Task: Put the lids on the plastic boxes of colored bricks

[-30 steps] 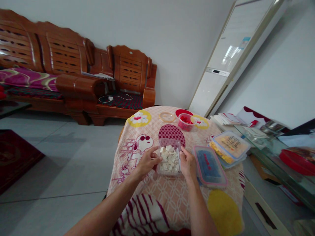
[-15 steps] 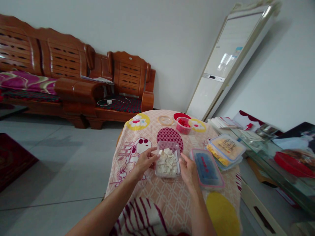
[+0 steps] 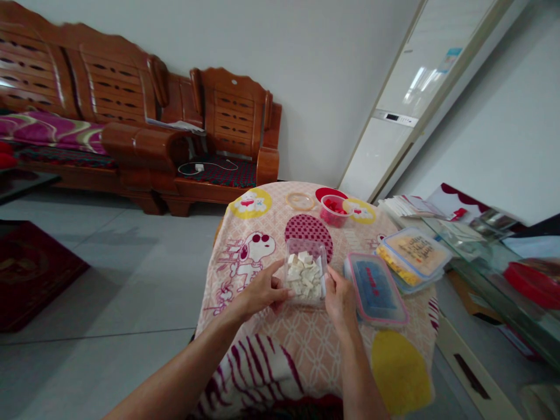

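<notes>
A clear plastic container [image 3: 305, 244] with white block-like pieces [image 3: 304, 275] inside sits between my hands, over the patterned tablecloth. My left hand [image 3: 266, 287] grips its left side, the thumb along the wall and the other fingers curled beneath or behind it. On the opposite side, my right hand [image 3: 339, 294] is closed on the wall near the right corner. Whether the container rests on the cloth or is slightly raised, I cannot tell. Close to my right hand lies a pink-rimmed lidded box [image 3: 380, 290] with blue contents.
Behind it stand a round tub [image 3: 335, 213] of red pieces and a round lid [image 3: 300, 201]. Rightward are a blue-rimmed box [image 3: 413, 254] with yellow contents and a glass table [image 3: 475, 256]. A wooden sofa [image 3: 231, 125] stands beyond the cloth-covered table [image 3: 315, 350].
My view has shifted, so the room sits higher and the table slightly right. My left hand has slid nearer the container's front-left corner. Both hands stay on the container.
</notes>
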`<state>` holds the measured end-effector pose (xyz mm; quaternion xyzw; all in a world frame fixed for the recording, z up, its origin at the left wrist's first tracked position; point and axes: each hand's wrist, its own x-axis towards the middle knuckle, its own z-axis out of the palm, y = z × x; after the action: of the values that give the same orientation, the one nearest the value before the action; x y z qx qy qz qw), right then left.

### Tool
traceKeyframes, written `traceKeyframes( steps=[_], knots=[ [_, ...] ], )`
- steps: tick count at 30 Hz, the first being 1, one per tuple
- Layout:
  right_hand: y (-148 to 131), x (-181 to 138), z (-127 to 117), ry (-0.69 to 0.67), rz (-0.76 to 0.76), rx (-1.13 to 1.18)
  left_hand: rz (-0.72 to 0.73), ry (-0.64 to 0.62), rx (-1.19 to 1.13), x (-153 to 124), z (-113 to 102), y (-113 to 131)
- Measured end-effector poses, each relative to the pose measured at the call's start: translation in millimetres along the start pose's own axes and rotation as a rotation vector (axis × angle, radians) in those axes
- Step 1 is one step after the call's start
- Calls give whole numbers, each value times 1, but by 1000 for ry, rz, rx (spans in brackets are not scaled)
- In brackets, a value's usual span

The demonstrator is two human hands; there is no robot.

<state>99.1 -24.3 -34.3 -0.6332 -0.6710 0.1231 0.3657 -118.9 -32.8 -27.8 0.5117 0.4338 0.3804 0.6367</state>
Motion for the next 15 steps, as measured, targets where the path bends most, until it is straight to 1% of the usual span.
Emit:
traceKeyframes(
  steps=[5,8,12,13,15],
  knots=[
    [-1,-2,2,-1,-3,42,35,9,-38,-2,2,-5],
    [0,0,1,-8,37,67,58,24,31,1,0,-11],
    [-2,-4,-2,-23,68,183,61,133,104,9,-6,-21],
    [-3,-7,-3,-30,70,214,58,148,102,11,-7,-23],
    [-5,-14,-4,-31,81,254,49,140,85,13,-7,-26]
  ],
)
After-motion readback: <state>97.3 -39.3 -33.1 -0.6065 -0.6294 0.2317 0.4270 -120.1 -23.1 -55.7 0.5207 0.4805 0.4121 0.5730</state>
